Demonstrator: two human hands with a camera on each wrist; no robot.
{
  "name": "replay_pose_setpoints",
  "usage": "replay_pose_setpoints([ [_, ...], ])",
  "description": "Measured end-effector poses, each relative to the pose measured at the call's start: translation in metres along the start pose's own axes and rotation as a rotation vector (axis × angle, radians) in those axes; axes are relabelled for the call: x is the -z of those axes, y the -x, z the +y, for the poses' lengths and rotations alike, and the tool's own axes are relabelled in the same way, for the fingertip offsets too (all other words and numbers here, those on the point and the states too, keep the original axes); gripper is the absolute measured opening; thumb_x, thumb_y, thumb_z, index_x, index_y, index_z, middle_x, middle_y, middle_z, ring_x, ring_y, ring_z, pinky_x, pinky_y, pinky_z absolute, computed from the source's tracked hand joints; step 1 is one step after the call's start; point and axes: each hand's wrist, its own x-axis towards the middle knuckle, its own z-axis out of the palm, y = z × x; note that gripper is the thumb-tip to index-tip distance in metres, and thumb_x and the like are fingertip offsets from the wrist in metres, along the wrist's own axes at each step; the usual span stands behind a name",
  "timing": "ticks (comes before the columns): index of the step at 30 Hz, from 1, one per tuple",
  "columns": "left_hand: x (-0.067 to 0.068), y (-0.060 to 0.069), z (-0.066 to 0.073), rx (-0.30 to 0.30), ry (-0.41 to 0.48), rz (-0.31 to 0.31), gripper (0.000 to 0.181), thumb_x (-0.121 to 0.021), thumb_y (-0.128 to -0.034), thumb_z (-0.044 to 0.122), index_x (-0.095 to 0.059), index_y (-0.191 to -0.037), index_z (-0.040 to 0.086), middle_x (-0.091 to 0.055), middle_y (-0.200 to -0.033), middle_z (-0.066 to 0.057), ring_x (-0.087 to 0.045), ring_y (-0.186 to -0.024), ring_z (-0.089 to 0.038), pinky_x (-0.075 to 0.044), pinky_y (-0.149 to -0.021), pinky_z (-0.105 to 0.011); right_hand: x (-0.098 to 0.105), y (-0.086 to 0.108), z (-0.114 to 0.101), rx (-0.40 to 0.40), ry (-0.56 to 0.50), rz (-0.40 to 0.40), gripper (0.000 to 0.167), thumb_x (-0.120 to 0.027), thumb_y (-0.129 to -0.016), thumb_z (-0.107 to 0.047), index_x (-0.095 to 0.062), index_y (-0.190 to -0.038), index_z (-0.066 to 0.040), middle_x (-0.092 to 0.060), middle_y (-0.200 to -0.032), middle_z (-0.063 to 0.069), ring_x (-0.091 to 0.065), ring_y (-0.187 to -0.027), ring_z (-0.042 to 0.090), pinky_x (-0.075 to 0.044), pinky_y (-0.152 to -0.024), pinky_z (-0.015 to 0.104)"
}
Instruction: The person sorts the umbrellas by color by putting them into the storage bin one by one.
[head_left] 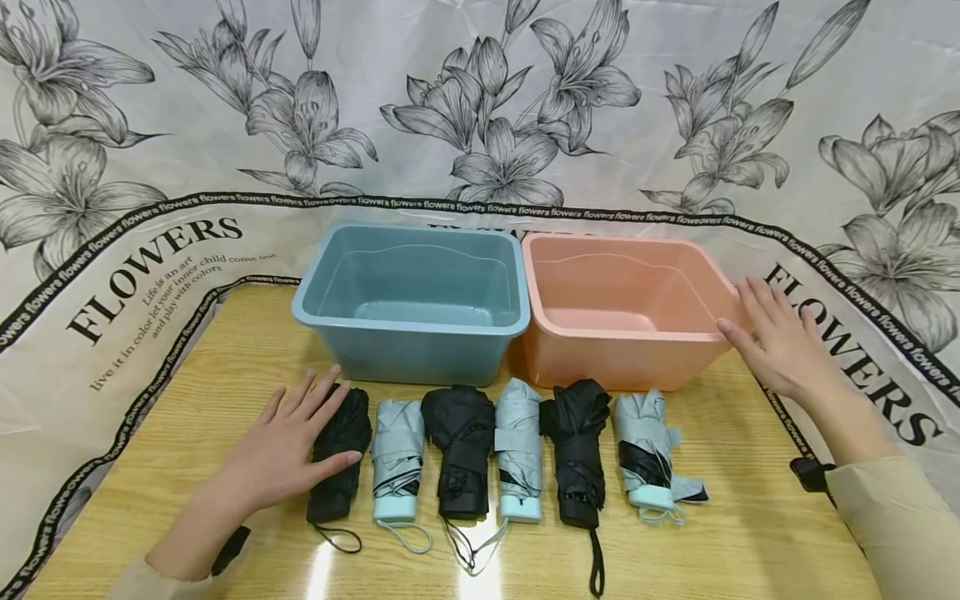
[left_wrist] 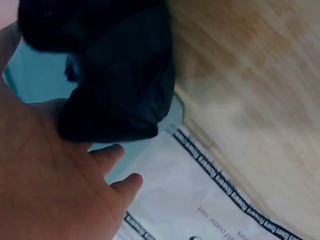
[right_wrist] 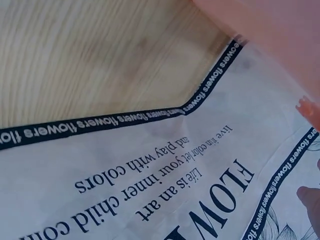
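Note:
My left hand [head_left: 281, 454] is spread with straight fingers over the leftmost black folded umbrella [head_left: 351, 433]; whether it touches the fabric I cannot tell. In the left wrist view this umbrella [left_wrist: 125, 75] looms dark beside the palm [left_wrist: 55, 180]. To its right stand a pale blue umbrella [head_left: 397, 442], a black one [head_left: 463, 450], another pale blue one [head_left: 519, 450], another black one [head_left: 577, 450] and a last pale blue one [head_left: 647, 442]. At the pink bin's [head_left: 615, 362] right rim rests my right hand [head_left: 783, 346], fingers extended. Only a fingertip [right_wrist: 307, 197] shows in the right wrist view.
A blue bin [head_left: 412, 354] stands left of the pink one, both behind the umbrella row. Wrist loops lie on the wooden table [head_left: 750, 517] towards the front. A flower-printed cloth [head_left: 412, 50] rises behind and wraps round both sides.

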Motion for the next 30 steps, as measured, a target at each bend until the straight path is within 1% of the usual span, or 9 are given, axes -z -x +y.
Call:
replay_pose_setpoints([
  [5, -0.010, -0.007, -0.002, -0.024, -0.015, -0.024, 0.095, -0.055, -0.0956, 0.072, -0.032, -0.165, 0.012, -0.016, -0.173, -0.012, -0.019, -0.156, -0.045, -0.020, -0.119, -0.071, 0.005, -0.017, 0.009, 0.028, -0.010, -0.046, 0.074, -0.033, -0.112, -0.045, 0.001, -0.167, -0.009, 0.004, -0.173, 0.020, 0.007, -0.156, 0.049, 0.010, -0.118, 0.073],
  [8, -0.014, -0.008, -0.004, -0.030, -0.026, -0.028, 0.097, -0.057, -0.0947, 0.072, -0.031, -0.165, 0.011, -0.017, -0.173, -0.014, -0.020, -0.155, -0.046, -0.023, -0.118, -0.071, 0.005, -0.022, 0.011, 0.036, -0.023, -0.070, 0.074, -0.033, -0.112, -0.044, 0.001, -0.167, -0.008, 0.004, -0.173, 0.019, 0.007, -0.156, 0.050, 0.008, -0.118, 0.074],
  [12, -0.016, -0.008, -0.005, -0.040, -0.001, -0.029, 0.099, -0.061, -0.0937, 0.070, -0.029, -0.165, 0.008, -0.018, -0.171, -0.019, -0.021, -0.153, -0.051, -0.027, -0.116, -0.072, 0.002, -0.026, 0.011, 0.036, -0.031, -0.106, 0.076, -0.033, -0.112, -0.045, 0.001, -0.167, -0.006, 0.007, -0.173, 0.019, 0.010, -0.155, 0.050, 0.010, -0.119, 0.070],
  [17, -0.019, -0.006, -0.008, -0.026, 0.059, -0.034, 0.100, -0.064, -0.0935, 0.068, -0.028, -0.164, 0.007, -0.019, -0.170, -0.022, -0.025, -0.146, -0.062, -0.034, -0.109, -0.074, -0.001, -0.030, 0.009, 0.038, -0.018, -0.129, 0.077, -0.032, -0.112, -0.046, 0.000, -0.165, -0.001, 0.008, -0.172, 0.021, 0.007, -0.155, 0.051, 0.010, -0.121, 0.068],
  [20, -0.021, -0.006, -0.009, -0.025, 0.113, -0.043, 0.100, -0.066, -0.0934, 0.065, -0.027, -0.164, 0.006, -0.018, -0.169, -0.023, -0.034, -0.138, -0.066, -0.044, -0.100, -0.073, -0.001, -0.031, 0.009, 0.046, -0.010, -0.132, 0.077, -0.032, -0.112, -0.046, -0.002, -0.164, 0.003, 0.005, -0.171, 0.024, 0.002, -0.155, 0.053, 0.008, -0.121, 0.068],
  [22, -0.022, -0.007, -0.009, -0.026, 0.155, -0.050, 0.100, -0.068, -0.0933, 0.063, -0.026, -0.164, 0.006, -0.017, -0.168, -0.023, -0.037, -0.135, -0.065, -0.048, -0.094, -0.072, -0.002, -0.031, 0.009, 0.049, -0.008, -0.138, 0.077, -0.032, -0.112, -0.045, -0.004, -0.164, 0.004, 0.004, -0.171, 0.025, -0.002, -0.154, 0.054, 0.007, -0.121, 0.068],
  [24, -0.024, -0.009, -0.010, -0.028, 0.197, -0.057, 0.099, -0.070, -0.0931, 0.060, -0.026, -0.164, 0.006, -0.016, -0.167, -0.024, -0.039, -0.134, -0.064, -0.049, -0.093, -0.072, -0.002, -0.031, 0.009, 0.050, -0.009, -0.144, 0.077, -0.032, -0.112, -0.045, -0.004, -0.164, 0.004, 0.003, -0.171, 0.025, -0.004, -0.153, 0.055, 0.007, -0.121, 0.068],
  [28, -0.028, -0.014, -0.011, -0.041, 0.256, -0.059, 0.100, -0.073, -0.0918, 0.058, -0.027, -0.163, 0.005, -0.016, -0.165, -0.025, -0.042, -0.135, -0.061, -0.047, -0.097, -0.071, -0.002, -0.030, 0.011, 0.049, -0.017, -0.144, 0.076, -0.033, -0.112, -0.044, -0.004, -0.164, 0.004, 0.002, -0.171, 0.025, -0.006, -0.153, 0.055, 0.004, -0.122, 0.069],
  [30, -0.029, -0.017, -0.011, -0.049, 0.281, -0.054, 0.100, -0.075, -0.0907, 0.057, -0.028, -0.162, 0.004, -0.016, -0.164, -0.025, -0.046, -0.132, -0.059, -0.050, -0.095, -0.068, -0.001, -0.030, 0.011, 0.051, -0.018, -0.142, 0.076, -0.033, -0.112, -0.044, -0.004, -0.164, 0.005, 0.001, -0.171, 0.026, -0.007, -0.154, 0.054, 0.003, -0.122, 0.069],
])
